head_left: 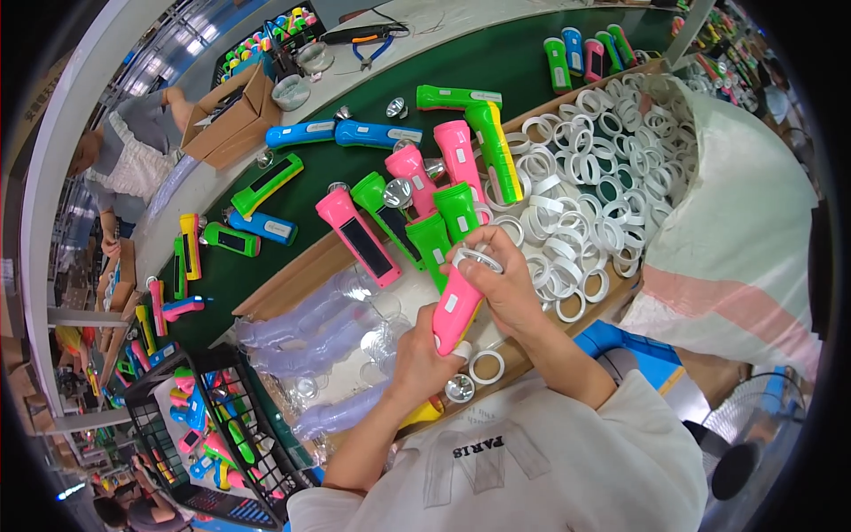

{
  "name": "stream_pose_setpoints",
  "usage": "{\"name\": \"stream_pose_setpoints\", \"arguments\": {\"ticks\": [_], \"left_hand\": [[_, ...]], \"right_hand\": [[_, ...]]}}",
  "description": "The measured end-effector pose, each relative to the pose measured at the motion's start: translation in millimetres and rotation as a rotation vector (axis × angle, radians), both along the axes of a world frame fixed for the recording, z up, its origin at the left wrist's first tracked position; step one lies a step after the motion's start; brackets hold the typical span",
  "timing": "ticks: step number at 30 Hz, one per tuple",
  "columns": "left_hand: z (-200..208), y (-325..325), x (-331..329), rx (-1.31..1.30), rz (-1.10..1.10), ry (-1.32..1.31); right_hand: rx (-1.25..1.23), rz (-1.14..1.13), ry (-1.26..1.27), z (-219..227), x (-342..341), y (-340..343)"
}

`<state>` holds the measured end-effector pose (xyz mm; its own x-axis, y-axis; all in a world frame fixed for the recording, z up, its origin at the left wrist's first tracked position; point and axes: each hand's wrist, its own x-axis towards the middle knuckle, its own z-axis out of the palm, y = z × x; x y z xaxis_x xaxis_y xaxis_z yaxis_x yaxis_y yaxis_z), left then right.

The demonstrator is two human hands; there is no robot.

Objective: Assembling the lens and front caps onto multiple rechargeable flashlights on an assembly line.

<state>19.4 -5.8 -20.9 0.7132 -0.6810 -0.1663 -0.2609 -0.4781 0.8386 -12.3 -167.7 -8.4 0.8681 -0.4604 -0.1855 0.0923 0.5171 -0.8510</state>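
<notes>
A pink flashlight (455,310) is held slantwise in front of me, head end up and away. My left hand (418,362) is closed round its tail end. My right hand (507,285) grips the head end, its fingers on a white ring (480,258) at the rim. Whether the ring is fully seated, I cannot tell. Just beyond my hands stand green flashlights (429,238), and a pink flashlight with a dark panel (359,235) leans to their left. A loose white ring (487,366) and a silver reflector (460,387) lie near my right forearm.
White rings (576,168) fill a cardboard tray, with a white sack (727,239) at its right. Stacked clear lens covers (310,324) lie left. Flashlights, some with reflectors hanging out, spread over the green belt (346,186). A black crate (168,443) stands lower left; pliers (370,55) lie far back.
</notes>
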Motion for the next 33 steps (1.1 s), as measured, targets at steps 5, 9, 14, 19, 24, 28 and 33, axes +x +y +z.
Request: {"name": "stream_pose_setpoints", "arguments": {"ticks": [5,9,14,19,24,28,33], "left_hand": [[29,8,75,-0.091,0.121,-0.161],[55,-13,177,0.127,0.157,-0.438],[54,-73,250,-0.288,0.163,-0.025],[26,-20,241,-0.18,0.036,-0.386],[9,47,172,-0.018,0.238,-0.655],[5,48,135,-0.08,0.269,-0.572],[0,35,110,0.12,0.058,-0.729]], "right_hand": [[-0.911,-0.105,0.129,-21,-21,-32],[-1.593,-0.009,0.397,-34,-38,-42],[-1.787,-0.015,0.429,-44,-27,-42],[-1.723,0.026,0.555,-50,-28,-53],[-1.617,-0.081,0.344,-41,-26,-55],[-1.135,0.016,0.203,-22,-25,-50],[-1.31,0.03,0.105,-7,-24,-41]]}}
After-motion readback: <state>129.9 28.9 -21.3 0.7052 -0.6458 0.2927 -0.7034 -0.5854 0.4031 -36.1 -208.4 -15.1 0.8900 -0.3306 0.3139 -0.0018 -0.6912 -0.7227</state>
